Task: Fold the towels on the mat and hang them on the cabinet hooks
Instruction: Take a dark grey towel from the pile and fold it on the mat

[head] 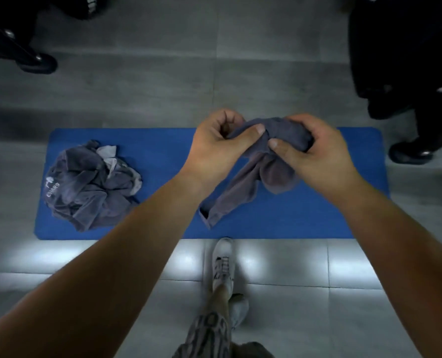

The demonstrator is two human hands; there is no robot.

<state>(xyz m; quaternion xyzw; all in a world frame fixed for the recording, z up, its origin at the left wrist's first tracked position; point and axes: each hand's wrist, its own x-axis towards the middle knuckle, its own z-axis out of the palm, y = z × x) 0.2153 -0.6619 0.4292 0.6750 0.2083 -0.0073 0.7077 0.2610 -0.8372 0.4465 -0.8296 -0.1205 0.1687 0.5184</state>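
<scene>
A blue mat lies across the grey tiled floor. Above its middle I hold a bunched dark grey towel in the air. My left hand pinches its top edge between thumb and curled fingers. My right hand grips the bunched cloth beside it, thumb on top. The rest of the towel hangs down toward the mat's near edge. A crumpled heap of several grey towels, one with white lettering, sits on the mat's left end. No cabinet or hooks are in view.
My own leg and light shoe stand just in front of the mat's near edge. Dark shoes of other people stand at the far left and far right. Dark clothing fills the top right corner.
</scene>
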